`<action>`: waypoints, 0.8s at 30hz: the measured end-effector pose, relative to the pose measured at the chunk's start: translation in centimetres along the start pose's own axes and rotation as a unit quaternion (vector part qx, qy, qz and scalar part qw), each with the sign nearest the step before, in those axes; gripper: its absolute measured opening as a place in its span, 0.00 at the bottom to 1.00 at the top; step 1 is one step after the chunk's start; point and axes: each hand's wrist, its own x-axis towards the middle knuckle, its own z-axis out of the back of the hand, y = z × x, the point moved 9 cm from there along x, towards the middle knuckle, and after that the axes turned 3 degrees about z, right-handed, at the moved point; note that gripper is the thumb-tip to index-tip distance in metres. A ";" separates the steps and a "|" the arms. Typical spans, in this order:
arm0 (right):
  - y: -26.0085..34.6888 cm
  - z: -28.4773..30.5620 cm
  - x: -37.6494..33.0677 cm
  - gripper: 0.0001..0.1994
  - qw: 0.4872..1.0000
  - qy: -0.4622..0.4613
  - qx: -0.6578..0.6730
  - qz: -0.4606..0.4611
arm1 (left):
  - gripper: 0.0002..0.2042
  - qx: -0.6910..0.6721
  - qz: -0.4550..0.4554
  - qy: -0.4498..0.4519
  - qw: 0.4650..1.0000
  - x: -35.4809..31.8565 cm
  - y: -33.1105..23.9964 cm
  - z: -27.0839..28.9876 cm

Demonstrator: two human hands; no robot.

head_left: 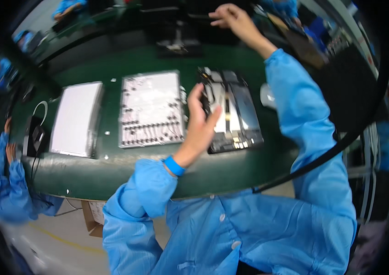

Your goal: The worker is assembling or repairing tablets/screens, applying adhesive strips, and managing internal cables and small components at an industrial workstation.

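An opened tablet-like device (242,107) lies on the green table, its dark inner parts, silver panels and ribbon strips exposed. My left hand (198,128) grips its left edge, the thumb over the top and the fingers along the side. My right hand (235,20) is raised at the far side of the table, in front of dark equipment. Its fingers are loosely bent and apart, and nothing shows between them. To the left of the device lies a clear-edged white tray (153,98) holding rows of small dark parts with thin leads.
A stack of white sheets or panels (76,119) sits further left on the table (107,169). Beyond it stands a black box with a white cable (40,112). A small white object (268,96) lies under my right arm. A thick black cable (313,161) crosses my right sleeve. Co-workers sit around.
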 end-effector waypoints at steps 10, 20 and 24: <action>0.3 19.1 -28.3 0.19 0.962 -0.245 -0.076 -0.091 | 0.17 0.333 -0.185 0.308 0.872 1.7 -7.9 -11.1; -4.9 15.3 -32.2 0.15 0.934 -0.232 0.154 -0.224 | 0.17 0.456 -0.250 0.440 0.732 7.6 2.3 -22.2; -4.6 14.7 -31.4 0.14 0.953 -0.179 0.125 -0.209 | 0.16 0.456 -0.240 0.422 0.746 6.8 2.1 -22.2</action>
